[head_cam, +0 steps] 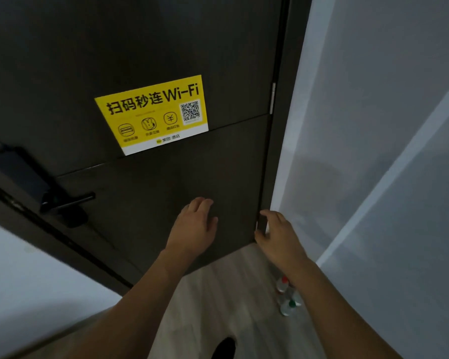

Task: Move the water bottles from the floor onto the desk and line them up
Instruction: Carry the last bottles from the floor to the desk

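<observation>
Reaching out toward the dark door [140, 60], we start at our fingertips: the left hand [196, 225] hangs in front of the door's lower panel with its fingers [200, 203] loosely together and slightly curled, holding nothing, and we cannot tell whether they actually touch the wood. The right hand [279, 235] is at the door's hinge-side edge, thumb and fingers [268, 213] parted in an open curl around the dark frame strip there, gripping no object. Both bare forearms run back from the door toward the bottom of the view. Below the right wrist, on the pale wood-look floor [218, 294] near the foot of the door's frame and close to the white wall [373, 151], the water bottles [287, 297] stand in a small cluster (clear ones, blurred, one with a red cap and one with a green cap; the count is hard to make out). On the door itself, above the left hand, sits a yellow Wi-Fi sticker [152, 114] with a QR code, and to the left of that hand a black lever handle [68, 202] juts from its lock plate.
</observation>
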